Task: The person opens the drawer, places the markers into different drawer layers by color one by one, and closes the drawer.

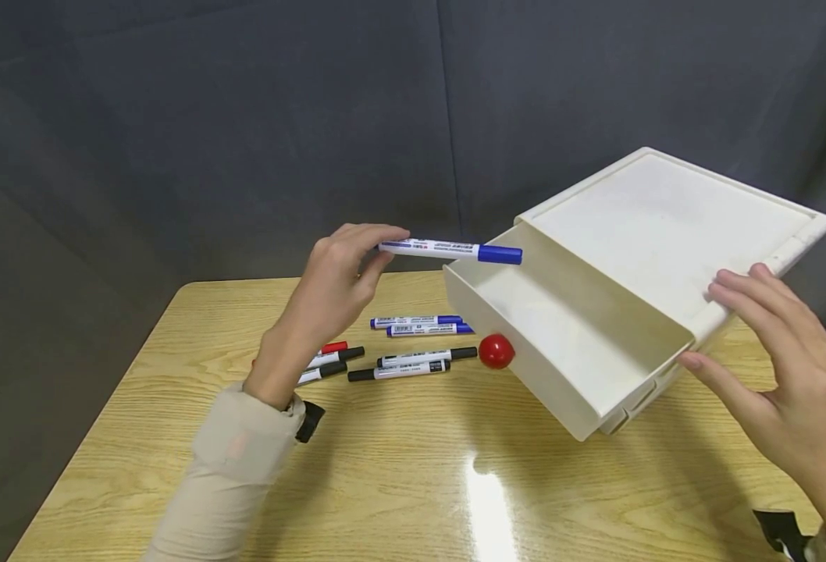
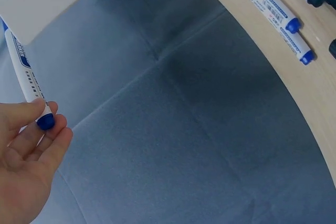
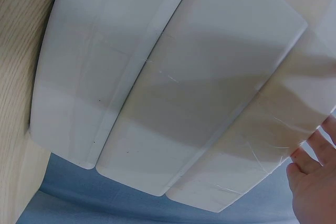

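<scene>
My left hand [image 1: 336,269] pinches the capless end of a white marker with a blue cap [image 1: 500,254], held level above the table. The marker's capped end reaches over the rim of the pulled-out drawer [image 1: 525,347] of a white drawer box [image 1: 673,226]. In the left wrist view, thumb and fingers hold the marker [image 2: 23,69] by its blue end. My right hand [image 1: 799,375] rests on the box's near right edge, fingers fairly straight. A round red ball-like knob [image 1: 496,351] sits against the drawer's front.
Two blue markers [image 1: 423,330] lie on the wooden table [image 1: 399,468] left of the drawer. Two black markers [image 1: 413,369] lie nearer. More black markers [image 1: 325,371] and a red one [image 1: 334,346] are partly behind my left wrist. A dark curtain [image 1: 279,140] hangs behind.
</scene>
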The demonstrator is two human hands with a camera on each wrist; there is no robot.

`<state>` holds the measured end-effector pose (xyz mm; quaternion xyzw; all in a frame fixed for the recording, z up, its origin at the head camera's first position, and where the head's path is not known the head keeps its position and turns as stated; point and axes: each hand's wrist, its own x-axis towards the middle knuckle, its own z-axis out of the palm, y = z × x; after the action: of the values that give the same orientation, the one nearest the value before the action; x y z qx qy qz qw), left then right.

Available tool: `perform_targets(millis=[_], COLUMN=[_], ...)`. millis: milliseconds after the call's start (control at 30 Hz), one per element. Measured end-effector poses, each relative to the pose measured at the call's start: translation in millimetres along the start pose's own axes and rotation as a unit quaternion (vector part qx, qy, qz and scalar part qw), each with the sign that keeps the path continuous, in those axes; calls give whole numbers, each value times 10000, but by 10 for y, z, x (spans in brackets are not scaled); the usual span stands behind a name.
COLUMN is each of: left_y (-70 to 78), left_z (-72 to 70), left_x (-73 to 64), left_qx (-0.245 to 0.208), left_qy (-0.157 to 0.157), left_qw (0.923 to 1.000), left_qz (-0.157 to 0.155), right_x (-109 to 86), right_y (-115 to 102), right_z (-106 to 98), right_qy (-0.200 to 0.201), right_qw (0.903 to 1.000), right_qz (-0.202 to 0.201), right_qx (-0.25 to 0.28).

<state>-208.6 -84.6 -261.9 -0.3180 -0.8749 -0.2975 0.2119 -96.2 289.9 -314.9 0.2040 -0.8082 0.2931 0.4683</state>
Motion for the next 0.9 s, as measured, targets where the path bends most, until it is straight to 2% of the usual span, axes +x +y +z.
perform_targets(millis=[200,633,900], left_y=[41,206,296], left_z=[20,51,77], left_x=[32,98,128], left_qx=[-26,-148,-236], left_qy=[-22,-394,-512], left_qw=[10000,9990,9978], left_qz=[77,125,345], right_x=[-5,-14,-11], right_y=[10,20,8], right_z=[1,2,2], right_qy=[0,-31,24], right_qw=[10000,10000,10000], right_qz=[20,53,26], right_qx=[19,43,42])
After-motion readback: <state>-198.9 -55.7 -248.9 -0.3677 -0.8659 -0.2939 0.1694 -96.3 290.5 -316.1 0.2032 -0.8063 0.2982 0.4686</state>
